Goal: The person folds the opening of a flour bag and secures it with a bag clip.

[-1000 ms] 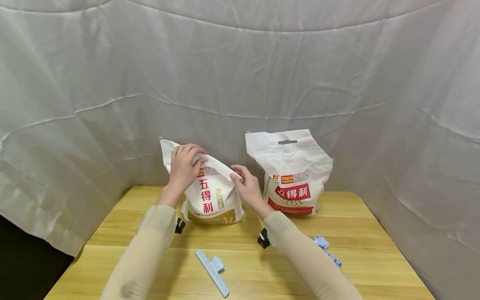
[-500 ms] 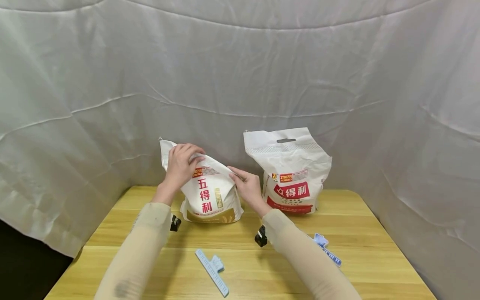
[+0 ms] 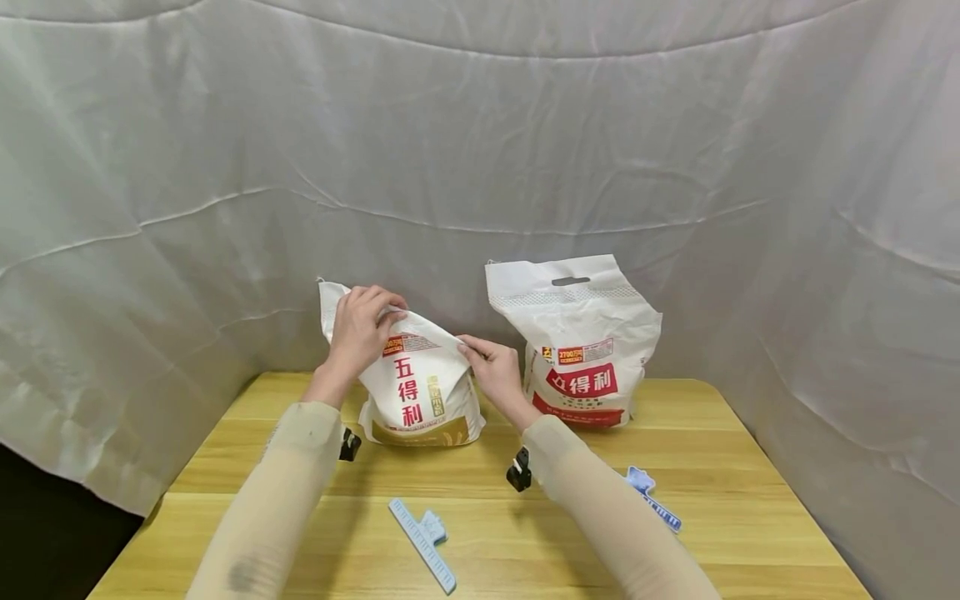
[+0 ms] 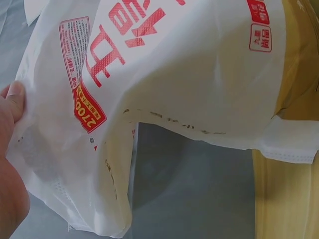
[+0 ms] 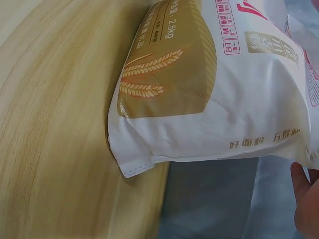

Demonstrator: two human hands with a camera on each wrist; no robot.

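Just changed: R hand (image 3: 495, 371) shifted from raised, bent fingers to flatter pinch at R end of top edge (image 3: 430, 327) of gold-panel bag (image 3: 420, 392); edge there drawn in narrower. L hand (image 3: 363, 325) much as before: fingers hooked over same edge farther L, thumb in front, gripping. Bearing on work in hand (judgement): R end prob. under firmer control, edge prob. tauter btwn hands; not yet fastened w/ anything.

Loc.: gold-panel bag upright toward back of table (image 3: 750, 500), L of red-panel bag (image 3: 581, 350), near but apart; top slanting down to R, L corner sticking up.

Qty:
- Bags: 2; 1 held, 1 untouched, w/ handle slot up top.
- Clips: 2, both loose on table; pale-blue clip (image 3: 423, 546) near ctr front, darker blue clip (image 3: 660, 504) toward R, partly hidden by R sleeve (image 3: 600, 500).
- Hands: 2, both occupied.
- Sleeves: 2, beige.
- Wrist cams, prob.: 2, black; L cam (image 3: 349, 444), R cam (image 3: 519, 471).
- Table: 1, wood-grain.
- Backdrop: grey curtain (image 3: 480, 150).
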